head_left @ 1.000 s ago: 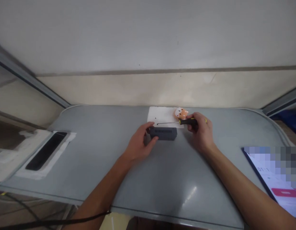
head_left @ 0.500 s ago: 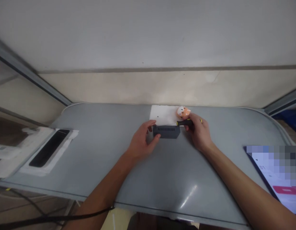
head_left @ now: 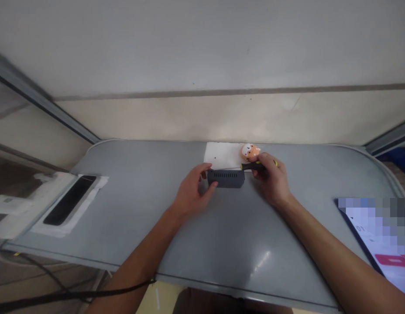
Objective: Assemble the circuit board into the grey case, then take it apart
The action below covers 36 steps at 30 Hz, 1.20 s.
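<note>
My left hand (head_left: 195, 189) grips the left end of a dark grey box with a row of slots (head_left: 226, 179), thumb in front and fingers behind. In my right hand (head_left: 272, 179) is a screwdriver (head_left: 255, 166) with a black and yellow handle. Its thin shaft points left, along the far upper edge of the box; whether the tip touches the box is hard to see. Behind the box lies a white sheet (head_left: 222, 153) with a small dark speck. An orange and white animal figure (head_left: 250, 151) sits at the sheet's right side, just beyond my right fingers.
On the left of the grey table (head_left: 140, 183) a black phone-like device (head_left: 70, 200) rests on white paper. A tablet with a lit screen (head_left: 369, 244) is at the right edge. A dark cable (head_left: 74, 297) crosses at lower left. A wall panel (head_left: 176, 115) stands behind.
The camera view has shifted slightly. Both hands keep their grips, and the box and screwdriver look nearly unmoved against each other.
</note>
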Available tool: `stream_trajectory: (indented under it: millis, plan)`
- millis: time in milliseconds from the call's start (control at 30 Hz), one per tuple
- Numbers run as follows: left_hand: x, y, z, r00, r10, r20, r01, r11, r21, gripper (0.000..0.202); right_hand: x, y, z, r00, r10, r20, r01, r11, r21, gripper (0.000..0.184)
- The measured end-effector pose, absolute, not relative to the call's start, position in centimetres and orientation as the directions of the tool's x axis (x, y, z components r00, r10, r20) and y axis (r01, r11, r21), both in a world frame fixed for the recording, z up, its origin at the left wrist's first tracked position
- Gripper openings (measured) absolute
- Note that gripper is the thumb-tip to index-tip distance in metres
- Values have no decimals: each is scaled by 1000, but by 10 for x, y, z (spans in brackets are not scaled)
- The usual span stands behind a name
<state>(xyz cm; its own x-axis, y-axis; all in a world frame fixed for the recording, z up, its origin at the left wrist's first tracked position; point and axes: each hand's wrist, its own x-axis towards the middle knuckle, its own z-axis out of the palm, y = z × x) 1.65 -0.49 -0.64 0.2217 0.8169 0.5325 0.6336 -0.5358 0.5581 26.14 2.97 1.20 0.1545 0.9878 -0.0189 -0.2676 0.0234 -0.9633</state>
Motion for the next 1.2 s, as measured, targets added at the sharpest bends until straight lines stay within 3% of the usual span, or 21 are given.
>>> stream_trajectory:
  millis: [467, 1000, 1200]
  plan:
    - [17, -5, -5, 222, 814, 537, 636, -538, 553, 43, 263, 30, 12, 150, 988, -28, -284, 16, -959, 24]
    - [19, -6, -2, 200, 843, 499, 651, -495, 576, 35, 264, 29, 12, 153, 988, 13, -156, 38, -987, 25]
    - [20, -5, -4, 188, 849, 494, 656, -483, 580, 36, 262, 29, 12, 153, 988, -29, -198, 2, -980, 25]
